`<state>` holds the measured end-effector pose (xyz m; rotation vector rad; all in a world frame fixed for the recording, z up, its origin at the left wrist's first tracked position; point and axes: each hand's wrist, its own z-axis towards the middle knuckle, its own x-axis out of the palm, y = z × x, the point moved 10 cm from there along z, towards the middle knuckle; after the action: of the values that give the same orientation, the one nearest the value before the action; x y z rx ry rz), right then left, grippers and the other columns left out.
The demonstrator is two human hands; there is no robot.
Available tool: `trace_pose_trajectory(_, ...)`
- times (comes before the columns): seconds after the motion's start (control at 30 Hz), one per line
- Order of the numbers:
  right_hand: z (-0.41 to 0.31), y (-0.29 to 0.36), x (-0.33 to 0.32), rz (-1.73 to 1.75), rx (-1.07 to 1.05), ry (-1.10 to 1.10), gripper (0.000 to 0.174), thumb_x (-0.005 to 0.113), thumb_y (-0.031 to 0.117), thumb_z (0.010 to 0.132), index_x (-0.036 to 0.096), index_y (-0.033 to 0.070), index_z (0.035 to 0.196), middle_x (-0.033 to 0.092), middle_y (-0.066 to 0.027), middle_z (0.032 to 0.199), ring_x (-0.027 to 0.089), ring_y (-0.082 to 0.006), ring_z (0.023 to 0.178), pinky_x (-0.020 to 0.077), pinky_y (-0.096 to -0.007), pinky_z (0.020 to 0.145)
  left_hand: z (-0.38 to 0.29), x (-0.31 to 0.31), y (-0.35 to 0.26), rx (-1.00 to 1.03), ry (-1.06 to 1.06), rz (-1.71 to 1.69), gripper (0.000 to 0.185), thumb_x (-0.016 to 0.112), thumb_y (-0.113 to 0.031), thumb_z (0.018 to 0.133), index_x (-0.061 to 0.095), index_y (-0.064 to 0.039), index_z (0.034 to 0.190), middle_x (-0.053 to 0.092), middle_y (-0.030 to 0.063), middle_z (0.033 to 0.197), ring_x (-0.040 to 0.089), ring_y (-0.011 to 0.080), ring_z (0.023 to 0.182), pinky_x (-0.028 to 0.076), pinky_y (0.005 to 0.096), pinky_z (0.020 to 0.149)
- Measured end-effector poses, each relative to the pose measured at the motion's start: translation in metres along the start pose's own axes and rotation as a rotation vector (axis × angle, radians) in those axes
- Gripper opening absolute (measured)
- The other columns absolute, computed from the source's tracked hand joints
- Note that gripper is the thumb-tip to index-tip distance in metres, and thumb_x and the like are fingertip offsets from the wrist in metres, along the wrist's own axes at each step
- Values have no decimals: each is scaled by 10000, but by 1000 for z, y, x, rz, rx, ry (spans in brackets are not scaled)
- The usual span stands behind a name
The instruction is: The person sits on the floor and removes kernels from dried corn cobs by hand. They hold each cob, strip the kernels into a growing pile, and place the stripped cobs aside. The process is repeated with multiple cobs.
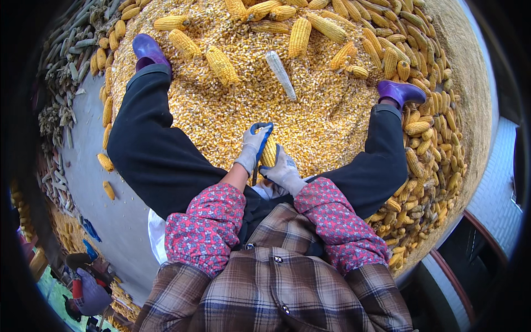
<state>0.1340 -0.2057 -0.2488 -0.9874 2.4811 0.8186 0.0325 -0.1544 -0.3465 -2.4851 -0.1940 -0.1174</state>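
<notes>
Between my gloved hands is an ear of yellow corn [269, 154], its kernels on and its length pointing away from me. My left hand [252, 145], in a grey glove with a blue palm, curls around the ear's far end and left side. Lower down, my right hand [284, 168] in a matching glove grips the ear's near end. A narrow dark bar [254, 175] shows just below my left hand; its ends are hidden. Loose corn kernels [224, 124] spread under and ahead of my hands. A stripped pale cob [281, 75] lies on them.
Several whole ears [300, 37] rest on the kernels ahead. A heap of ears [431, 133] rises at right, beyond my purple boot [400, 92]. Bare cobs and husks [62, 95] pile up at far left past the grey floor [89, 137]. Another person [89, 290] is at lower left.
</notes>
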Motion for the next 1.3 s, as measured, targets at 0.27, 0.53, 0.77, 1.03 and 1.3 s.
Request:
trace_pose_trajectory(0.27,-3,-26,19,824,18,303,476,764,135,677,554,14,1087,639,-58,936,618,-137,812,504,-275,727,-12,15,-1,-185,195,1,252,686,-314,811,682,-64,845,619,-35,746,510,64,650,420,237,588)
trace_pose_trajectory(0.53,-2,-7,13,671,-62,260,506,756,196,665,549,-8,1079,641,-106,929,622,-194,815,501,-307,737,0,0,-7,32,52,184,218,678,-253,815,668,-39,854,616,-10,666,530,82,559,446,237,547)
trace_pose_trajectory(0.77,-43,-11,2,1206,134,648,366,690,112,775,547,4,1095,643,-99,917,642,-184,782,534,-298,673,-22,28,-19,-96,267,72,451,491,-415,911,658,2,879,664,101,796,624,188,766,493,298,710)
trace_pose_trajectory(1.03,-38,-21,13,1266,278,675,423,702,156,773,502,23,1121,651,-165,851,661,-268,664,564,-395,546,-26,31,-24,-115,324,70,431,435,-412,939,641,-44,1030,642,71,901,601,164,785,492,277,716)
trace_pose_trajectory(1.3,-36,-17,5,1341,231,638,384,684,172,792,515,23,1103,647,-171,864,664,-273,695,566,-392,575,-35,27,-18,-262,239,54,429,503,-470,892,610,-132,1133,610,9,935,564,121,830,469,256,680)
